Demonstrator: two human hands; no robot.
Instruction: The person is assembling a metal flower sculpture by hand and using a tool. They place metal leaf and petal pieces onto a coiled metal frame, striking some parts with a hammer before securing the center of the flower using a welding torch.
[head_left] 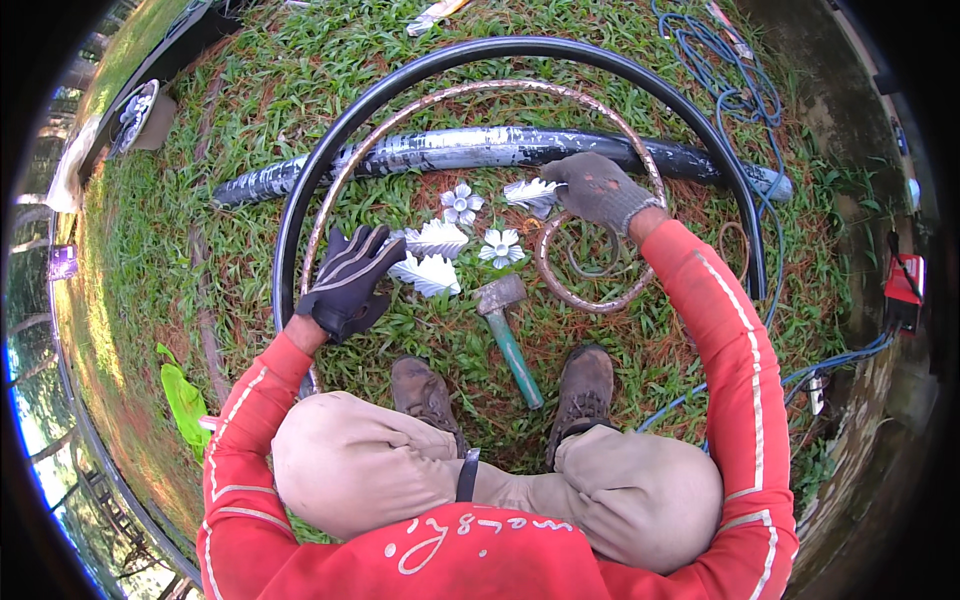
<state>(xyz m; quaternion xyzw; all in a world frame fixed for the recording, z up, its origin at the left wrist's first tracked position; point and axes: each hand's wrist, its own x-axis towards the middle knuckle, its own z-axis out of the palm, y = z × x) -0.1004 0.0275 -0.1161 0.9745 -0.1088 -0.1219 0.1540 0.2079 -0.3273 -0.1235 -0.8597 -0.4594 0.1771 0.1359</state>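
My left hand (352, 285), in a black glove with grey stripes, is open. Its fingertips reach the edge of two silver metal leaves, an upper leaf (437, 238) and a lower leaf (428, 274). My right hand (602, 188), in a worn grey glove, has its fingers closed at the right end of another silver leaf (533, 196). Two silver metal flowers lie between my hands, one farther flower (461, 204) and one nearer flower (501, 247). A brownish curved metal rod (480, 88) arches around these pieces and ends in a scroll beneath my right wrist.
A hammer (512, 345) with a green handle lies before my boots. Outside the rod curves a black arch (500, 47); a scuffed black-and-silver pipe (440, 148) crosses behind. Blue cord (700, 50) coils at far right. A pale container (150, 115) holds silver pieces at far left.
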